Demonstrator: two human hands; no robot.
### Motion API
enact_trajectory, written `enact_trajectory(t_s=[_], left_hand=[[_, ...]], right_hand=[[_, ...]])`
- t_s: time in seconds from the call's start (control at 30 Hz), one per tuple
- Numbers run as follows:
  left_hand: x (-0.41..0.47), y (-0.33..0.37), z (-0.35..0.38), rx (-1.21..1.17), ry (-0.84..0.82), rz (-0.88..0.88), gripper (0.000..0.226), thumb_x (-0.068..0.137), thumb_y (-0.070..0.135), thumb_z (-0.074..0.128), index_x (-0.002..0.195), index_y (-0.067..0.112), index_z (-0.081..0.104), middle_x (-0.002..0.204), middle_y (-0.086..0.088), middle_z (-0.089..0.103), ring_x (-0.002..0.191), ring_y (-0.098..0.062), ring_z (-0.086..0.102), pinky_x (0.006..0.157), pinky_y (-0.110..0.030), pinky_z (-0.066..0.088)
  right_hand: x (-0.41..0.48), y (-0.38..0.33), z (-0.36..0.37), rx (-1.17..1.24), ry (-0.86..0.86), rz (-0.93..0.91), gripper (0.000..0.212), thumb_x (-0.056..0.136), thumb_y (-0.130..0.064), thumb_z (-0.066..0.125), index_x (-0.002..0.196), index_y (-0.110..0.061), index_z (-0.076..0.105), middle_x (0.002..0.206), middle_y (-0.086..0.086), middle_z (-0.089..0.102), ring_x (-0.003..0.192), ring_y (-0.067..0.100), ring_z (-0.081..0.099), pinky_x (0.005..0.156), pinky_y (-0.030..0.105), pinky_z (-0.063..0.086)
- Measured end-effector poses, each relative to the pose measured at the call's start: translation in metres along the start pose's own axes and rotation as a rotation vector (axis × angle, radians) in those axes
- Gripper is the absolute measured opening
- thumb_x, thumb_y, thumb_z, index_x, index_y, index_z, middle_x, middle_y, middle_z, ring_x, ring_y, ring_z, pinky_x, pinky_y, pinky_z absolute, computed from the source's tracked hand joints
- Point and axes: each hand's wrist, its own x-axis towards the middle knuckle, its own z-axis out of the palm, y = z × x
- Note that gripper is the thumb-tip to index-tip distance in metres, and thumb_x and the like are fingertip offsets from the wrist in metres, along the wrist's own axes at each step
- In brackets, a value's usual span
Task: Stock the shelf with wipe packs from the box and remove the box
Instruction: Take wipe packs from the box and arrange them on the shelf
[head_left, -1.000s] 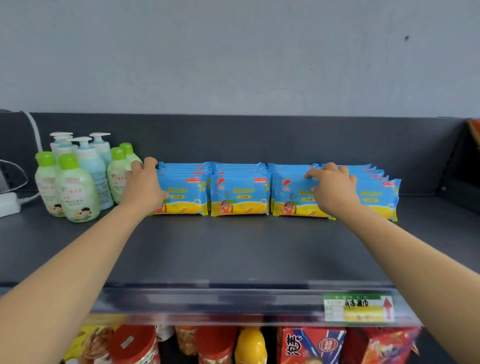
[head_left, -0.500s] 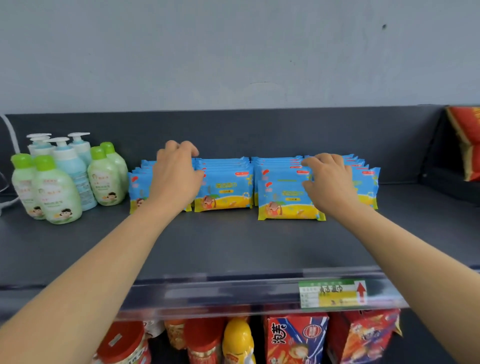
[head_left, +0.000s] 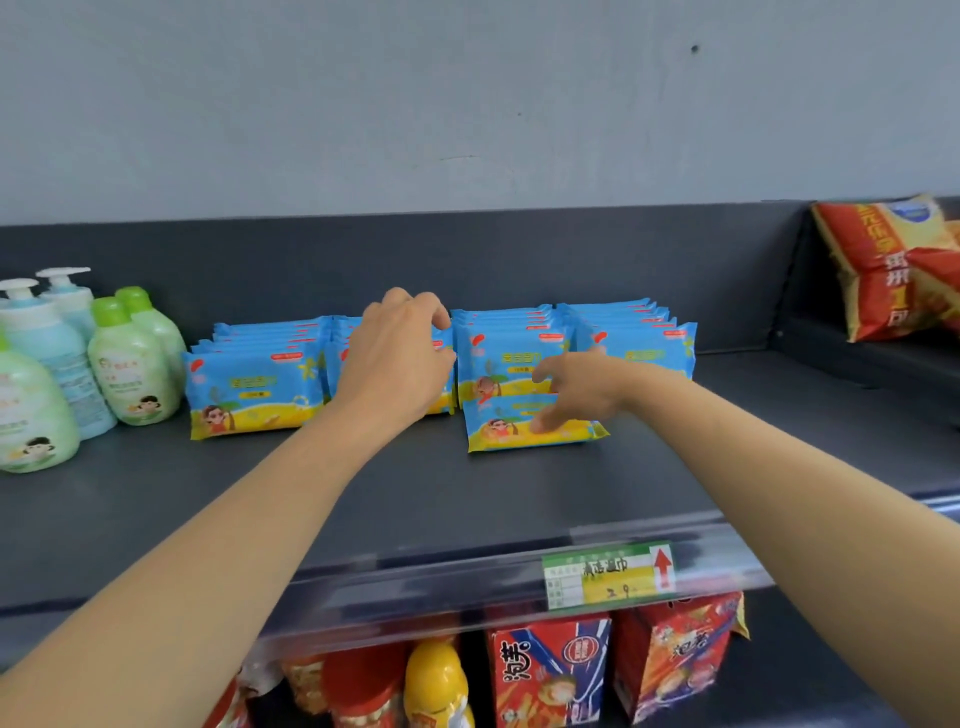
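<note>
A: Head view first. Seeing what on the shelf (head_left: 467, 499)?

B: Seeing wipe packs (head_left: 636, 345), blue and yellow, stood upright in four rows side by side toward the back of the dark shelf.

A: And the left hand (head_left: 400, 358)?

B: Reaches over the second row (head_left: 340, 338) from the left. Curls the fingers over the top edges, sets the thumb against the front face, grips the front packs there. Hides most of that row.

A: Right hand (head_left: 576, 389)?

B: Hangs low before the third row (head_left: 511, 358), fingers spread and loosely bent, closed round nothing. Touches one loose pack (head_left: 519, 434) with a fingertip (head_left: 540, 423). Slightly blurred, so no telling how firmly.

A: Where exactly, that loose pack?

B: Just in front of the third row, out of line with the others, tilted back with its printed face up toward the camera. Cannot tell whether leaning on the row behind.

A: Anything else around?

B: Left of the first row (head_left: 254, 389), near it, green-capped bottles (head_left: 132, 364) and pump bottles (head_left: 47, 332), upright. Far right, well apart, red snack bags (head_left: 883, 270) on the neighbouring section. On the front rail, a green and yellow price tag (head_left: 608, 574) with a red arrow. Below, red boxes (head_left: 550, 670) and a yellow bottle (head_left: 436, 680).
</note>
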Motion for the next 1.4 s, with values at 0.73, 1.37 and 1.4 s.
enact_trajectory(t_s=[0.73,1.37,1.4], left_hand=[[-0.006,0.005,0.007,-0.042,-0.074,-0.003,0.023,0.089,0.019,0.057,0.112,0.016,0.058,0.120,-0.003,0.052,0.112,-0.021,0.052,0.089,-0.030,0.040],[-0.008,0.042,0.024,-0.090,-0.114,0.070,0.024,0.089,0.021,0.059,0.113,0.017,0.057,0.113,0.002,0.050,0.107,-0.016,0.050,0.079,-0.023,0.031],[-0.008,0.048,0.025,-0.100,-0.116,0.089,0.024,0.089,0.021,0.059,0.113,0.018,0.057,0.112,0.003,0.049,0.107,-0.016,0.051,0.078,-0.022,0.030]], right_hand=[[0.031,0.003,0.016,-0.217,0.564,-0.134,0.061,0.082,-0.033,0.069,0.129,-0.008,0.039,0.130,0.011,0.040,0.118,0.029,0.036,0.101,0.033,0.033],[-0.008,0.028,0.007,-0.072,0.687,-0.148,0.059,0.083,-0.018,0.064,0.137,-0.015,0.041,0.140,0.007,0.037,0.130,0.029,0.030,0.106,0.038,0.032],[-0.014,0.032,0.006,-0.062,0.692,-0.147,0.057,0.084,-0.017,0.064,0.136,-0.014,0.043,0.139,0.008,0.039,0.129,0.029,0.031,0.106,0.038,0.031]])
